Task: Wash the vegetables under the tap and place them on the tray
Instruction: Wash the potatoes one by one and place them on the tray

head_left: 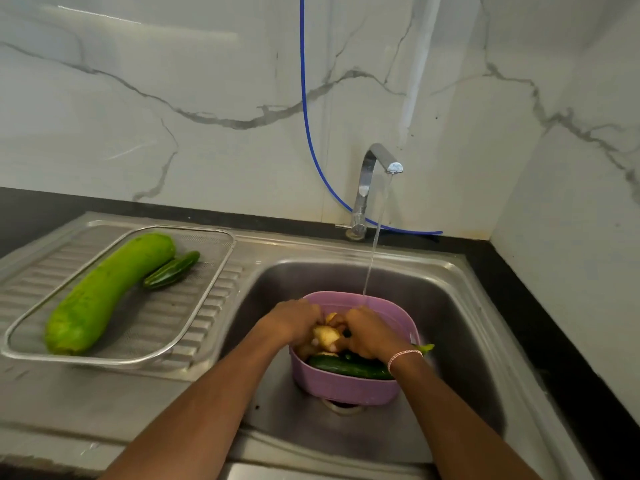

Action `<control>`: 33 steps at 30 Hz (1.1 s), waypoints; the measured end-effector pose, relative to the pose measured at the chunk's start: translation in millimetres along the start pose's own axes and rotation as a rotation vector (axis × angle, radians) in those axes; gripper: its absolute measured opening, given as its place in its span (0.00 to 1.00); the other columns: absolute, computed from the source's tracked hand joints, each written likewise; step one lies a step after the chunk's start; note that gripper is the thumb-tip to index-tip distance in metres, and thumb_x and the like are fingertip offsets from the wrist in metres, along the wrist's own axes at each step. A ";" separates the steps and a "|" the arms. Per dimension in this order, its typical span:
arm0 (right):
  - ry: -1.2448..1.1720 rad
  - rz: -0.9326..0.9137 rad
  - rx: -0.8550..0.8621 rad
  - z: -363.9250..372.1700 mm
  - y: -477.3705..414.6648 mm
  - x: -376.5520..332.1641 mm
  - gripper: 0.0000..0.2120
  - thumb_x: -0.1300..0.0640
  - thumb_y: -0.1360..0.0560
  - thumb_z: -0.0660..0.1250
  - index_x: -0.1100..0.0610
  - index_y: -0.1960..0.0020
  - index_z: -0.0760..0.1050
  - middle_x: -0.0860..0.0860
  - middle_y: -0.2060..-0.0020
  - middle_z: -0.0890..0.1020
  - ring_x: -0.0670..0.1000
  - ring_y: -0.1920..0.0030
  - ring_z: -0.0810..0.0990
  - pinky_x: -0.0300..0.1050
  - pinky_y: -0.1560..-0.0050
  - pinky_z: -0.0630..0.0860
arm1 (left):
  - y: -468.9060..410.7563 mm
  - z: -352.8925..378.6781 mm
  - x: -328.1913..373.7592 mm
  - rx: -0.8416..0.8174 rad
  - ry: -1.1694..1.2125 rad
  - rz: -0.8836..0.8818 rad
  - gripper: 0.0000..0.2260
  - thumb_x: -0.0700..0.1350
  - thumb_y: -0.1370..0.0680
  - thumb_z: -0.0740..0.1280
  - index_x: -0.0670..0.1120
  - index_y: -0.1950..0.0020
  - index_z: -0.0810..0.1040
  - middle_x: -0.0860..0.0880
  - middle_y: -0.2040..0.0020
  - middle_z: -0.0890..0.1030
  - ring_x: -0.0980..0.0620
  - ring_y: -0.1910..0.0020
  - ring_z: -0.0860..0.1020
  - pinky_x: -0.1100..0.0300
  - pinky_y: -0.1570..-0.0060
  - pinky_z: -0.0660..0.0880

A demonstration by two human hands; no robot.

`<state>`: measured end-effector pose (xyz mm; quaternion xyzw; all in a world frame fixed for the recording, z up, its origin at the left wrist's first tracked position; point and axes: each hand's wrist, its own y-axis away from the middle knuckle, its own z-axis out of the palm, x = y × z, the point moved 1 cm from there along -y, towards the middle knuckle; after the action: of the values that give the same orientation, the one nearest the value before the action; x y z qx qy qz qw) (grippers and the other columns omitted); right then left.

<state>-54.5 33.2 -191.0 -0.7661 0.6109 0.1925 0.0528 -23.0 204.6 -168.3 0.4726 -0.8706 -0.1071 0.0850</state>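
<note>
Steel drainboard (227, 289) bears mesh tray (152, 320); basin (467, 341) holds pink tub (346, 388).

A thin blue hose (304, 98) runs down the white, grey-veined marble wall (138, 81) at upper centre, curving rightward along the black stone countertop (519, 306) at its foot.

The fingers (311, 323) close on a pale yellow potato (325, 336). Under them is a lilac tub (346, 389) with a dark green cucumber (349, 367). Far left of the fingers, a light green gourd (104, 292) and a second cucumber (172, 270), dark green, lie on a silver mesh tray (227, 252). Beyond the fingers are a blue hose (304, 98), a white wall (173, 81) with grey veins, and a black tabletop (554, 323).
</note>
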 end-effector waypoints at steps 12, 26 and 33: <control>-1.212 0.111 0.382 -37.3 11.0 12.9 0.13 0.55 0.16 0.67 0.53 0.32 0.77 0.58 0.39 0.81 0.59 0.43 0.86 0.57 0.46 0.86 | -17.2 -12.1 33.9 0.341 1.402 -0.119 0.20 0.56 0.16 0.64 0.39 0.49 0.85 0.40 0.60 0.87 0.48 0.64 0.85 0.57 0.57 0.83; -1.325 0.229 0.318 -33.7 6.8 25.8 0.11 0.55 0.12 0.59 0.52 0.35 0.78 0.61 0.43 0.83 0.58 0.52 0.85 0.50 0.55 0.84 | -31.6 4.6 44.1 0.280 1.540 -0.078 0.15 0.46 0.15 0.63 0.35 0.44 0.81 0.37 0.58 0.86 0.50 0.63 0.85 0.61 0.59 0.84; -1.228 0.305 0.463 -31.2 7.4 18.0 0.10 0.49 0.24 0.78 0.51 0.45 0.83 0.57 0.47 0.85 0.57 0.51 0.88 0.53 0.58 0.87 | -33.0 7.2 32.5 0.348 1.405 -0.046 0.10 0.49 0.18 0.68 0.45 0.49 0.87 0.42 0.56 0.88 0.43 0.56 0.87 0.52 0.49 0.84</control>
<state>-51.1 5.0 -167.5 -0.3918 0.5969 0.4626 0.5256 -15.8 160.6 -182.5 0.4547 -0.6048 0.3601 0.5457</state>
